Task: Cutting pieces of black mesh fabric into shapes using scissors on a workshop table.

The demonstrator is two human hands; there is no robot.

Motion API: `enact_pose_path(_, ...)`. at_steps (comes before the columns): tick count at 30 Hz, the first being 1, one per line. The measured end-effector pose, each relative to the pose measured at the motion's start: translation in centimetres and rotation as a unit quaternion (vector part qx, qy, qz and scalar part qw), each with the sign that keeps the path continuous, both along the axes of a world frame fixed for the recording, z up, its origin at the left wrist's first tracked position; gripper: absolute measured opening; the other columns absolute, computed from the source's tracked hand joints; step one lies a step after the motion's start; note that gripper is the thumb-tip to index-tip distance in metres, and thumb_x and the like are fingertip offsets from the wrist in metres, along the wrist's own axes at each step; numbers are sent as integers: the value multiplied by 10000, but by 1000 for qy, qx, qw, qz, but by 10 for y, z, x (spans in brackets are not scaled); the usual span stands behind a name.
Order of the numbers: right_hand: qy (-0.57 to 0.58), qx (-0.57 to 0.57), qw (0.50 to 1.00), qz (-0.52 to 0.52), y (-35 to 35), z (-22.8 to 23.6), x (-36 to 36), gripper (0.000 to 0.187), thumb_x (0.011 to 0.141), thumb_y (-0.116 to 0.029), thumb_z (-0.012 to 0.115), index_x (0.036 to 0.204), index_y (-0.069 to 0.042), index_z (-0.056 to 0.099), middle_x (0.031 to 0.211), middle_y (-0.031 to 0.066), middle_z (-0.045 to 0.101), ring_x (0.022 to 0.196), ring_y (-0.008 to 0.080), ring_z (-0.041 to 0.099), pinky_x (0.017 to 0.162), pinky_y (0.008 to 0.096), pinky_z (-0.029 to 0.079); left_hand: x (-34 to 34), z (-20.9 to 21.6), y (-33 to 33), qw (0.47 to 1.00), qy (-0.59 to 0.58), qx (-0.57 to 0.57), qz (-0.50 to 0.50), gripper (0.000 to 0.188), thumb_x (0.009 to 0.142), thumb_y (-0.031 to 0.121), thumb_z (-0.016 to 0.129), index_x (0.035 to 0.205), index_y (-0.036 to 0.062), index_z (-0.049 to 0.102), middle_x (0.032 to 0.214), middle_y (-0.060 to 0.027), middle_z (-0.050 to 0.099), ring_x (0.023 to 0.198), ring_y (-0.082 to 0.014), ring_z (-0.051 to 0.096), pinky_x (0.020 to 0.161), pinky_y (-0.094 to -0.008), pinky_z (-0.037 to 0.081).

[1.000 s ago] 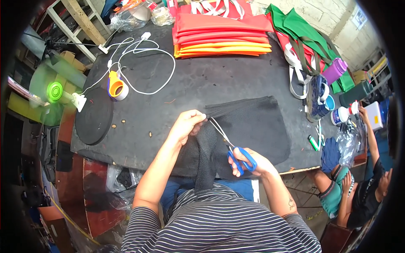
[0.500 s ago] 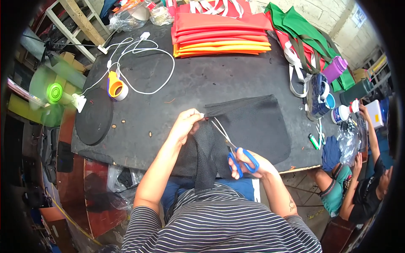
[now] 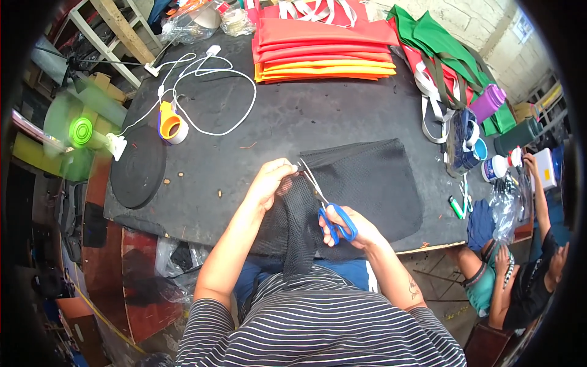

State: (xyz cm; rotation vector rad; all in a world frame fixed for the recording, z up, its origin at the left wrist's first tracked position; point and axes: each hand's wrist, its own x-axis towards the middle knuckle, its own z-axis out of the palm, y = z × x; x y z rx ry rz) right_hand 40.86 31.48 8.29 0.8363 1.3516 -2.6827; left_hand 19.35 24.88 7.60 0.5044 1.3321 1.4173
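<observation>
Nearest me, a person in a striped shirt [image 3: 306, 318] sits at the black table [image 3: 214, 174]; right hand [image 3: 364, 232] curled through the loops of blue-handled scissors [image 3: 322, 199], blades parted a little, tips angled up toward the other hand; left hand [image 3: 272, 180] pinching a gathered edge of black mesh [image 3: 379, 183] between thumb and forefinger; mesh lies flat to the right of the pinch, its bunched part dropping over the table's near edge toward the lap; whether cloth sits between the blades I cannot tell.

Step in hand, as I judge it: trimming at the pinched edge; next move seems to call for a small, careful closing of the blades, pinch kept taut, fingertips clear of the tips, for they are very near.

Farther off: black disc [image 3: 139, 168] and yellow tape dispenser [image 3: 164, 112] to the left; stacked red and orange bags [image 3: 324, 52] beyond.
</observation>
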Motion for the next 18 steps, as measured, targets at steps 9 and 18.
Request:
enact_pose_path(9,-7,25,1000,-14,-3,-5,-5,363,842,-374,562,769,-21,525,593,33,539,491,116,563,456,212,474,-1,0,-3,1000,-16,17,4,122,804,131,548,702,67,567,558,48,464,447,-37,376,408,-189,276)
enact_pose_path(18,10,72,997,3,-8,-6,0,344,853,-366,550,783,-34,489,607,18,516,515,85,546,483,195,466,2,11,-5,999,41,4,28,127,813,140,570,721,54,584,572,33,508,442,-29,397,396,-179,275)
